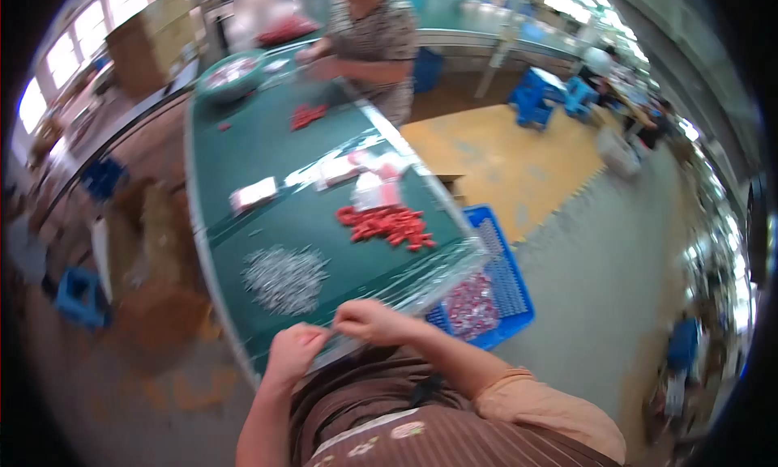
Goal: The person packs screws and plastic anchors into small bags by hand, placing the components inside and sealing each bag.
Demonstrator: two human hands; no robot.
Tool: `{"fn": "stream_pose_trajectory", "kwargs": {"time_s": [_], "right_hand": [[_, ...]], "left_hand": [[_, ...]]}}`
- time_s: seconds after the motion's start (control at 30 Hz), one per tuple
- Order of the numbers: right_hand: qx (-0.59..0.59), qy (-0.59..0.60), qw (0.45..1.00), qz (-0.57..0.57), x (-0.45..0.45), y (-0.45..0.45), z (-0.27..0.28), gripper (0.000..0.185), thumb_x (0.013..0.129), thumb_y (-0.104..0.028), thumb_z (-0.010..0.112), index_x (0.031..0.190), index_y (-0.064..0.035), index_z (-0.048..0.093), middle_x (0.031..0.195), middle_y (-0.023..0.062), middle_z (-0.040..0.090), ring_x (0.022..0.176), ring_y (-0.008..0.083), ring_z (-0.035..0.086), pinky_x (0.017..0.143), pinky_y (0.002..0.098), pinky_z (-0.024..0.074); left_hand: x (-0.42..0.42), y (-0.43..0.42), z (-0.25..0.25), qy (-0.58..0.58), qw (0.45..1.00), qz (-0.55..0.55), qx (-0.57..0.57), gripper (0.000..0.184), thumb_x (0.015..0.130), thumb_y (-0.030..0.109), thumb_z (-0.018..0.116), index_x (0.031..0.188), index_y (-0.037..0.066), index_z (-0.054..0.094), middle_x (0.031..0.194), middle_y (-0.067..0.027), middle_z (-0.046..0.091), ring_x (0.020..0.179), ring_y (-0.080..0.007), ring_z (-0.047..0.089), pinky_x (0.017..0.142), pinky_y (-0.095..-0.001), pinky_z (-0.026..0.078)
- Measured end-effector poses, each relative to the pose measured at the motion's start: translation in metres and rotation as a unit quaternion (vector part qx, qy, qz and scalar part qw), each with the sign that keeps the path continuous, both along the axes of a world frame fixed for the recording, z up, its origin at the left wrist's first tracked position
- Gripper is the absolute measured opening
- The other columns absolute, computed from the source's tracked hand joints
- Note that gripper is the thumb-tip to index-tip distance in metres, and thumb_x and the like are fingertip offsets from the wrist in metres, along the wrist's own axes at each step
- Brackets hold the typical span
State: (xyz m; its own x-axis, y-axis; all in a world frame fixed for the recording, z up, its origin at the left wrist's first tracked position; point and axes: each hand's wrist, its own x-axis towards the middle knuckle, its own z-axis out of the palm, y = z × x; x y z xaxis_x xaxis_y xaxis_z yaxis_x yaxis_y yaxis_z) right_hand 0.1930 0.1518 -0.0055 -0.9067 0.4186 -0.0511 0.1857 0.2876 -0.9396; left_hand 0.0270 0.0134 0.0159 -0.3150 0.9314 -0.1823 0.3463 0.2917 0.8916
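Brown striped cloth (462, 441) on the person's body is closest. Two hands meet at the near edge of the green surface (231, 159). The left hand (297, 353) and the right hand (371, 322) have fingers curled in close; I cannot tell if they hold anything. One gray heap (285, 282) lies just past them, and one big red heap (393, 227) beyond, probably set apart so the bits don't mix. One small red heap (307, 117) is far off. I count at least three pale packs (254, 195) and one blue basket (523, 297). The bits are too many to count.
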Motion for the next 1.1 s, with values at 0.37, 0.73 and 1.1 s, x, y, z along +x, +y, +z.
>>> {"fn": "stream_pose_trajectory", "kwargs": {"time_s": [0.37, 0.73, 1.1], "right_hand": [[0.057, -0.060, 0.991, -0.105, 0.015, -0.042, 0.029, 0.022, 0.090, -0.023, 0.064, 0.090, -0.0011, 0.060, 0.085, 0.0179, 0.063, 0.083, 0.0358, 0.063, 0.072, 0.0420, 0.0496], [-0.024, -0.036, 0.993, -0.113, 0.011, -0.039, 0.005, 0.018, 0.090, -0.016, 0.063, 0.097, 0.0001, 0.064, 0.084, 0.0188, 0.066, 0.076, 0.0300, 0.066, 0.070, 0.0376, 0.0511], [0.109, -0.073, 0.977, -0.166, -0.005, -0.058, 0.008, 0.014, 0.090, -0.017, 0.059, 0.089, -0.0028, 0.059, 0.084, 0.0198, 0.064, 0.082, 0.0408, 0.063, 0.070, 0.0470, 0.0495]], "left_hand": [[0.042, -0.014, -0.026, -0.055, 0.989, 0.129, 0.051, 0.006, 0.078, 0.004, 0.074, 0.081, 0.000, 0.070, 0.076, -0.0047, 0.066, 0.070, -0.0123, 0.060, 0.066, -0.0279, 0.048], [0.050, -0.016, -0.042, -0.180, 0.969, 0.160, 0.043, 0.009, 0.083, 0.008, 0.075, 0.084, 0.001, 0.068, 0.075, 0.0002, 0.065, 0.068, -0.0058, 0.056, 0.061, -0.0239, 0.046], [0.059, -0.025, -0.031, 0.062, 0.960, 0.209, 0.176, 0.007, 0.081, 0.002, 0.071, 0.078, 0.001, 0.064, 0.070, -0.0055, 0.059, 0.065, -0.0139, 0.056, 0.061, -0.0285, 0.045]]}}
